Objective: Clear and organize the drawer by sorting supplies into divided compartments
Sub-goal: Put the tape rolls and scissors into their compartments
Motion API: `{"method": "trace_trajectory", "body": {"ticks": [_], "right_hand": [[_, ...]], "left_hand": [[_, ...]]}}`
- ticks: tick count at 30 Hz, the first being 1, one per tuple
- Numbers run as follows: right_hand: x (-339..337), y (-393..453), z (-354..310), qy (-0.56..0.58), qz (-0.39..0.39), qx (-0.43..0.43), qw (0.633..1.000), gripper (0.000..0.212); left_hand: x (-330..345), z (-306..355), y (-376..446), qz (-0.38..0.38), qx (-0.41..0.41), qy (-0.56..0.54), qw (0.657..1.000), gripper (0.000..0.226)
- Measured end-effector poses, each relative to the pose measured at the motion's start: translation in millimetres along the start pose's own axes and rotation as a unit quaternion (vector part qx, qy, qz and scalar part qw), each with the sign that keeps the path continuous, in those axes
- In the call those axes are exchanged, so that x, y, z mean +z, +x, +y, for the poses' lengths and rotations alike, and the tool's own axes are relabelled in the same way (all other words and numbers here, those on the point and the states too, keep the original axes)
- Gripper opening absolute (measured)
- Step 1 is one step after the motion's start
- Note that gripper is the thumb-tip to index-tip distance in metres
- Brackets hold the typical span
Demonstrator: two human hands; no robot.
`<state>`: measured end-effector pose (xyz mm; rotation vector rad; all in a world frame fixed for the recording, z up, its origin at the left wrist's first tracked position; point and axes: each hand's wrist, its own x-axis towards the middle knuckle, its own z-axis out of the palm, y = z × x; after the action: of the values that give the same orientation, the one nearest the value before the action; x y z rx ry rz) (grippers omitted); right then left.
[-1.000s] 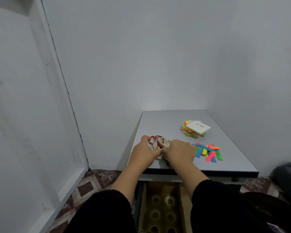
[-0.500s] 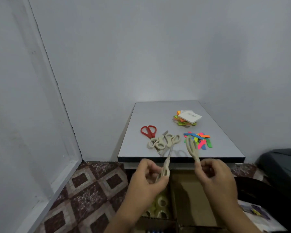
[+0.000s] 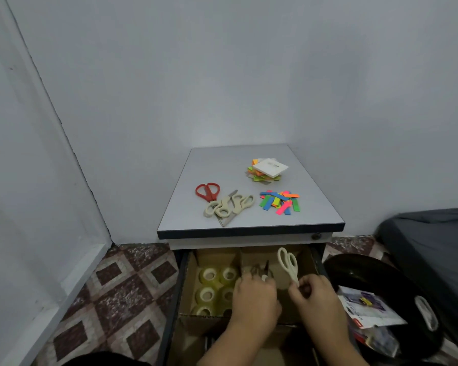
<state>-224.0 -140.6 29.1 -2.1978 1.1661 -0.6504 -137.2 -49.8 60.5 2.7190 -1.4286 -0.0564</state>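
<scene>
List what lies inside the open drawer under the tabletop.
The left compartment of the drawer holds tape rolls. In the right one, the right hand holds cream scissors and the left hand places something blurred. The hands cover the floor beneath.

**Both hands low, side by side**

The left hand [image 3: 257, 297] reaches forward and down, back of the hand up, its fingers curled under and hidden at the tips; what they grip is blurred. The right hand [image 3: 313, 295] sits just beside it, close but apart, thumb and fingers pinched together at the front. Both forearms run bare from the bottom edge, angling slightly inward.
</scene>
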Motion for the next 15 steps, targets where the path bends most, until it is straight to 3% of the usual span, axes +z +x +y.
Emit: {"method": "trace_trajectory", "body": {"ticks": [5, 9, 15], "right_hand": [[2, 1, 6, -0.003, 0.018, -0.013, 1.000, 0.013], [4, 0, 9, -0.021, 0.023, -0.022, 0.999, 0.014], [4, 1, 10, -0.042, 0.013, -0.028, 0.999, 0.017]], "left_hand": [[4, 8, 19, -0.101, -0.010, 0.127, 0.987, 0.017], [4, 13, 30, -0.177, 0.001, 0.209, 0.962, 0.031], [7, 13, 32, -0.192, 0.025, 0.265, 0.945, 0.032]]}}
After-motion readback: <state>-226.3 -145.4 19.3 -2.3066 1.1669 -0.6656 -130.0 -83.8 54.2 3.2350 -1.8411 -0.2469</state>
